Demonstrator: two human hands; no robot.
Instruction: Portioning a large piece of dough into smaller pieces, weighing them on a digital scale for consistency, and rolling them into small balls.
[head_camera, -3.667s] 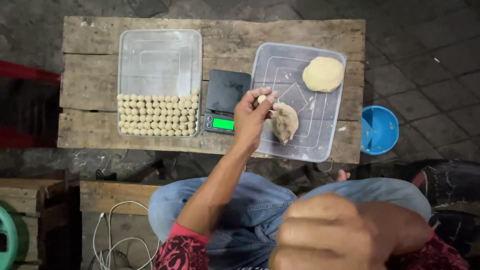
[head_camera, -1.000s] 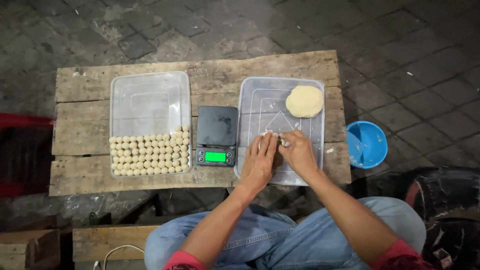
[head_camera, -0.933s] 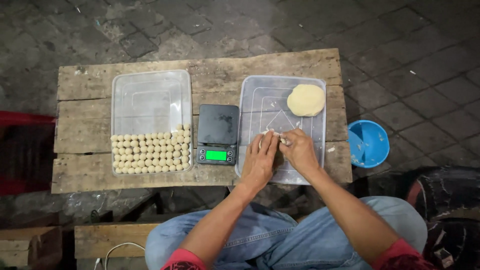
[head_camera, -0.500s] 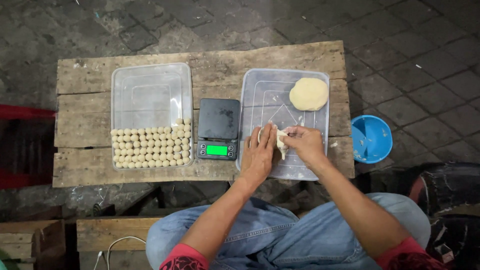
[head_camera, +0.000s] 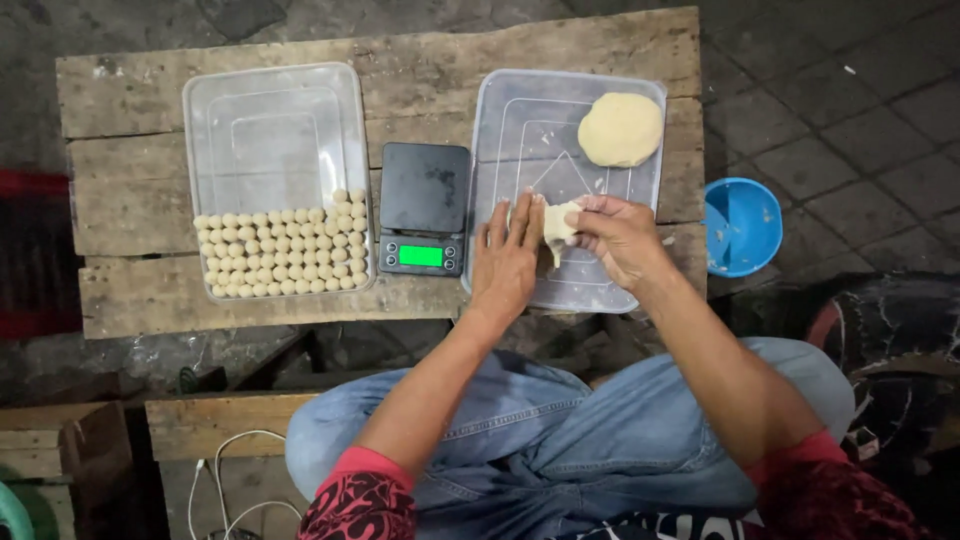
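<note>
Wooden table (head_camera: 150, 300) spans upper frame. Left tray (head_camera: 275, 110) sits on it, upper left, dough balls (head_camera: 283, 253) packed in rows along its near end. Scale (head_camera: 425, 208) at centre, between trays. Right tray (head_camera: 535, 120) just right of scale; dough lump (head_camera: 620, 129) on its far right corner. Both hands over its near end, left hand (head_camera: 508, 262) left of right hand (head_camera: 620, 240), dough piece (head_camera: 558, 224) between them. Bowl (head_camera: 742, 226) on ground right of table.

Dough (head_camera: 619, 128): pale yellow. Dough balls (head_camera: 285, 254): pale cream, set in rows. Trays (head_camera: 275, 130): clear plastic. Scale (head_camera: 424, 208): black, green display. Bench (head_camera: 400, 60): weathered grey-brown wood. Bowl (head_camera: 742, 226): blue. Trousers (head_camera: 560, 420): blue denim. Sleeves (head_camera: 360, 495): red, black pattern.
</note>
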